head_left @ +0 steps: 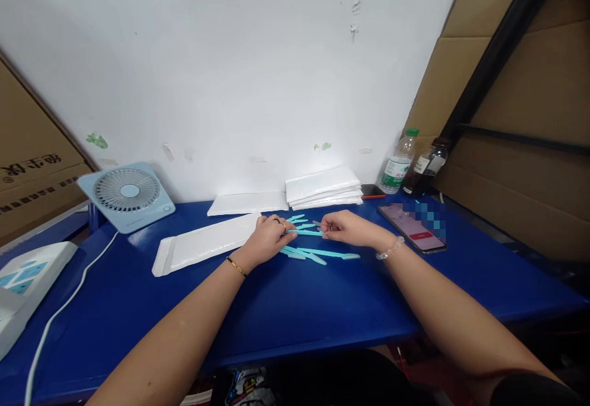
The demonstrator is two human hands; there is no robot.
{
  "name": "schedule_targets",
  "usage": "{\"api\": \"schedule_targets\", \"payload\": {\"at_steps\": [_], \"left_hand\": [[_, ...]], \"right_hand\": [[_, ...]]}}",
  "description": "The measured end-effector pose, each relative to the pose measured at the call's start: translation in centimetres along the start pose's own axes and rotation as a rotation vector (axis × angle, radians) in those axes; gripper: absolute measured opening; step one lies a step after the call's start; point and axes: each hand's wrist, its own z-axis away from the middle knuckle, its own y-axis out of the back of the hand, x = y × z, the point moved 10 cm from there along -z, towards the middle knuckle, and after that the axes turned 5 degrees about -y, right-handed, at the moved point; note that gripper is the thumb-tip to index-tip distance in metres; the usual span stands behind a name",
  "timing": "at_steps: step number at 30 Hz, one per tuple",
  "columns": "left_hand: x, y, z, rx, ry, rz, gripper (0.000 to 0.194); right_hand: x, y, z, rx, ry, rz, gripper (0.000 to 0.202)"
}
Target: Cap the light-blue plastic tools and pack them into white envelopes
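Observation:
Several thin turquoise sticks with pale, capped ends [329, 253] lie fanned out on the blue table [295, 308]. My left hand [270, 237] is closed on one turquoise stick [305, 232], its thumb and fingers over the stick's left part. At that stick's right end, my right hand [338, 229] pinches with thumb and forefinger. Beside my left hand, a white padded envelope [203, 246] lies flat, its flap end toward the left. Other turquoise sticks lie just behind and in front of my hands, partly covered by my left fingers.
White envelopes are stacked [322, 188] by the wall, with another [249, 202] beside them. A pale blue fan [129, 191] stands left. A phone [412, 228], a dark-edged phone [372, 191], a clear bottle [399, 166] and a dark bottle [426, 169] are right.

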Motion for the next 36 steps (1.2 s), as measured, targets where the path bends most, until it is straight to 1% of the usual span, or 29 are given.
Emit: {"api": "schedule_targets", "payload": {"at_steps": [2,4,6,9,11,12,13,15,17,18,19,21,25,28,30,33,36], "left_hand": [[-0.3,0.0,-0.1,0.002,0.005,-0.022,0.036],[-1.0,0.3,-0.2,0.019,0.021,-0.036,0.036],[-2.2,0.8,-0.2,0.048,0.06,-0.045,0.034],[-4.2,1.1,0.2,0.072,0.137,-0.048,0.033],[-4.8,1.0,0.4,0.069,0.153,-0.047,0.03],[-4.7,0.9,0.5,0.067,0.148,-0.048,0.028],[-4.5,0.9,0.5,0.067,0.139,-0.048,0.028],[-3.8,0.8,0.5,0.065,0.118,-0.042,0.03],[-3.0,0.7,0.5,0.052,0.097,-0.028,0.031],[-2.6,0.6,0.5,0.043,0.086,-0.022,0.03],[-2.2,0.6,0.5,0.036,0.073,-0.017,0.03],[-1.7,0.7,0.5,0.031,0.051,-0.011,0.029],[-1.1,0.8,0.4,0.029,0.033,-0.001,0.032],[-0.8,0.7,0.4,0.034,0.018,-0.004,0.034],[-0.6,0.4,0.4,0.04,-0.001,-0.012,0.032],[-0.4,-0.1,0.2,0.039,-0.038,-0.049,0.025],[-0.2,-0.6,0.0,0.015,-0.065,-0.088,0.018]], "right_hand": [[-0.5,-0.1,-0.1,0.004,0.026,-0.022,0.017],[-0.5,0.0,-0.1,0.012,0.026,-0.021,0.017],[0.2,0.6,-0.1,0.039,-0.002,-0.013,0.017],[1.8,1.6,0.2,0.064,-0.084,-0.02,0.02],[2.3,2.2,0.6,0.06,-0.125,-0.018,0.025],[2.4,2.3,0.9,0.039,-0.129,-0.001,0.029],[2.2,2.1,1.2,-0.009,-0.124,0.023,0.031],[1.7,0.8,1.9,-0.17,-0.106,0.08,0.03],[1.5,-0.8,2.5,-0.316,-0.108,0.149,0.024],[1.5,-1.4,2.6,-0.349,-0.111,0.187,0.019],[1.4,-1.7,2.6,-0.349,-0.113,0.227,0.015],[1.2,-2.0,2.1,-0.306,-0.107,0.313,0.01],[0.4,-1.8,1.3,-0.188,-0.061,0.455,0.016],[-0.4,-1.6,0.9,-0.104,-0.007,0.521,0.015],[-0.9,-1.6,0.6,-0.061,0.034,0.517,0.016],[-1.9,-2.1,0.4,-0.042,0.113,0.419,0.017],[-2.7,-1.8,0.2,0.011,0.175,0.327,0.015]]}}
